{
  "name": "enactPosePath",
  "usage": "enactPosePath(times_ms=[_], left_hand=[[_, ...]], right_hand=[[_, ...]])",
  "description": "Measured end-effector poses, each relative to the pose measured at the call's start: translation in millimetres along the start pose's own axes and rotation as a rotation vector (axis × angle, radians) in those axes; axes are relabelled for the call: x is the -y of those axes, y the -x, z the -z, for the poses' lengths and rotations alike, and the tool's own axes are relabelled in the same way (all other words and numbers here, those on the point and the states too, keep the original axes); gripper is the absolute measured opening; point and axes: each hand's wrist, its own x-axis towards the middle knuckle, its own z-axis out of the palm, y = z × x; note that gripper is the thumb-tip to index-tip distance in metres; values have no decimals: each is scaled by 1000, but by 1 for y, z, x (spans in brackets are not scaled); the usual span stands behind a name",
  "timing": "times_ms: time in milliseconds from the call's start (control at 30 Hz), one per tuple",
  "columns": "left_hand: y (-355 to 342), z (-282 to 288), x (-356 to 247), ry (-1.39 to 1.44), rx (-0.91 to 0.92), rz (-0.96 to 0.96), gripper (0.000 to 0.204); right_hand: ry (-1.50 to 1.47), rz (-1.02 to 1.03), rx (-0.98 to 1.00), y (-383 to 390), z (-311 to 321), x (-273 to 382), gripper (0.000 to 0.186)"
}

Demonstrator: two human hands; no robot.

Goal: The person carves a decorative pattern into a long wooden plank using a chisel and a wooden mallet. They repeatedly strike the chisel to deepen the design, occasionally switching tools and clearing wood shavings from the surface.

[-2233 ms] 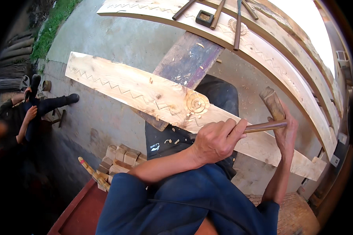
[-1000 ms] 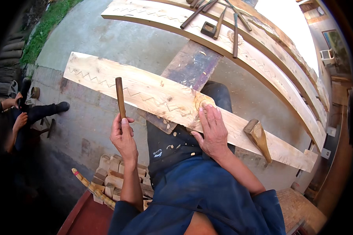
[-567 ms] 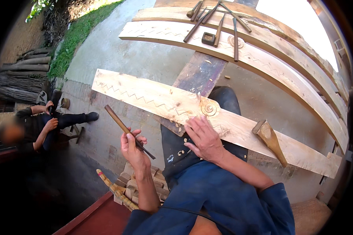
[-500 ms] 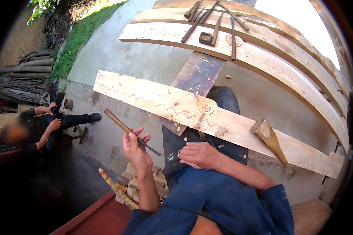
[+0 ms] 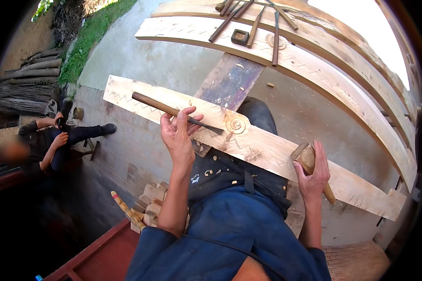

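My left hand (image 5: 179, 140) is closed round a long chisel (image 5: 150, 102) with a brown wooden handle and a dark metal blade. Its blade slants right and down, over or on a pale plank (image 5: 267, 140) across my lap. Zigzag lines and a round spiral carving (image 5: 236, 124) mark this wood. On the plank's right part lies a wooden mallet (image 5: 306, 158). My right hand (image 5: 314, 177) is at it, thumb on one side and straight fingers on the other; the palm hides part of the handle.
More long carved planks (image 5: 183, 30) lie beyond, bearing several chisels (image 5: 275, 42) and a small dark square box (image 5: 240, 37). A dark board (image 5: 232, 79) supports my plank. Wood blocks (image 5: 150, 199) are piled by my left arm. Another person (image 5: 37, 145) sits at the left.
My left hand has moved up and right, bringing the chisel over the plank. My right hand has left my lap and come to the mallet. The view has shifted slightly.
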Motion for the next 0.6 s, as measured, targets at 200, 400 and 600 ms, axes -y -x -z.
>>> enactPosePath(times_ms=[200, 400, 600], left_hand=[[-9, 3, 18, 14, 34, 72, 30], [-3, 11, 24, -2, 166, 169, 29], [1, -4, 21, 144, -9, 162, 26]], right_hand=[[175, -45, 105, 1, 11, 0, 99], [153, -193, 207, -16, 26, 1, 93], [-829, -560, 315, -50, 24, 28, 66]])
